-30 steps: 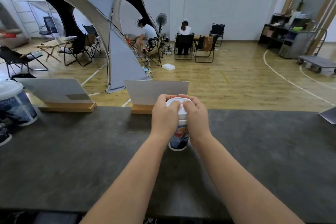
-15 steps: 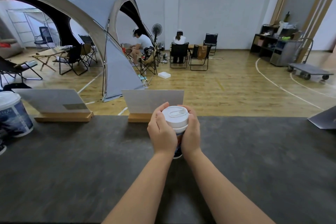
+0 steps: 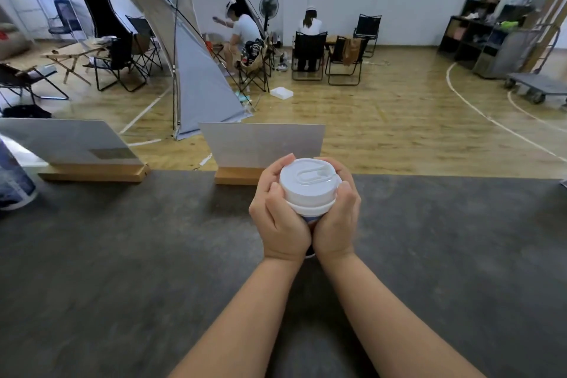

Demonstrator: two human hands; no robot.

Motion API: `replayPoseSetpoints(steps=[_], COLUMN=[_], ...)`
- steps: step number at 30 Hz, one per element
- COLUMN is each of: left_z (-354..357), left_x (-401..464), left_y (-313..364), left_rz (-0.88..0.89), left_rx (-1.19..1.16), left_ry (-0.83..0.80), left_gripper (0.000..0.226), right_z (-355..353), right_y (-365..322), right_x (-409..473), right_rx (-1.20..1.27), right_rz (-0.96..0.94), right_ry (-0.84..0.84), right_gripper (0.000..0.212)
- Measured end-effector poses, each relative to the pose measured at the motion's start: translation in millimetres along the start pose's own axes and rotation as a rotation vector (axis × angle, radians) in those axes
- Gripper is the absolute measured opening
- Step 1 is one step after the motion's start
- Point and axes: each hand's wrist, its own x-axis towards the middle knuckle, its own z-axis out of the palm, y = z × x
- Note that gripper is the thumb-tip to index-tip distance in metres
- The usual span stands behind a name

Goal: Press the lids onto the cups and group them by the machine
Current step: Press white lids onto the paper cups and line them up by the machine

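A paper cup with a blue print stands on the dark counter [image 3: 122, 255], and a white sip lid [image 3: 308, 186] sits on its top. My left hand [image 3: 280, 215] wraps the cup's left side and my right hand [image 3: 337, 215] wraps its right side, fingers curled round the lid's rim. Both hands hide most of the cup body; only a sliver of blue shows under the lid. A second lidded cup [image 3: 13, 181] of the same print is cut off at the far left edge. No machine is in view.
Two grey sign boards on wooden bases stand at the counter's far edge, one [image 3: 76, 147] at left and one [image 3: 260, 144] just behind the cup. Beyond the counter lie a wooden floor, a grey tent, folding chairs and two seated people.
My hands slid from pressing on top of the lid down to the cup's sides. The cup now sits nearer and larger in view, and the camera has tilted slightly.
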Motion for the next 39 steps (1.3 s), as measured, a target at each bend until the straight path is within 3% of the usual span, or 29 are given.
replayPoseSetpoints(steps=[7,15,18,21,25,28,32,39], left_z=[-0.2,-6.6,-12.0,-13.2,-13.3,-11.6,-10.7,-14.7], left_x=[1.6,3.8,1.6,-10.2,-18.9,-20.3,-19.4,-14.0], left_y=[-2.2,5.1,6.1,9.1,5.3,6.7,6.5,-2.6], left_rz=[0.026,-0.025,0.017,0.101,0.148,0.090,0.130,0.132], left_rx=[0.020,0.104,0.211,0.311,0.254,0.183,0.194,0.237], left_ry=[-0.002,-0.134,-0.193,-0.181,-0.127,-0.152,-0.111,-0.142], left_gripper=[0.043,0.034,0.034,0.039,0.030,0.034,0.033,0.041], right_z=[0.3,-3.7,-11.5,-17.4,-8.5,-7.1,-10.4,-15.3], right_y=[5.6,-0.9,-6.0,-8.2,-8.4,-0.2,3.8,4.6], right_x=[1.2,0.2,4.9,8.5,-8.5,-13.7,-6.6,-2.9], right_rx=[-0.025,0.077,0.045,0.027,0.146,0.087,0.033,-0.019], right_rz=[-0.017,0.014,0.073,0.139,0.274,0.157,0.107,0.098], right_ry=[0.027,-0.082,0.006,0.085,-0.017,-0.024,-0.055,-0.135], right_gripper=[0.038,0.033,0.025,0.035,0.039,0.052,0.040,0.046])
